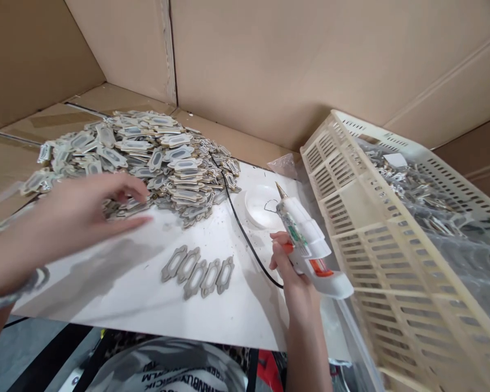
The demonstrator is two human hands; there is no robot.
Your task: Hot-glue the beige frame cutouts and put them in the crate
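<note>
The person's right hand [288,258] grips a white glue gun [296,220] by its handle, nozzle angled up and away; it looks light and rigid, and I'd keep hold there, clear of the tip, which may be hot. The left hand [92,209] is spread and seemingly empty, hovering beside a heap of frames [179,163]. Between the hands, nearer the front of the white table [253,316], lie five loose frames [204,282], probably thin, stiff and slick; I'd pinch their rims. Rightmost stands a slatted crate [351,218].
</note>
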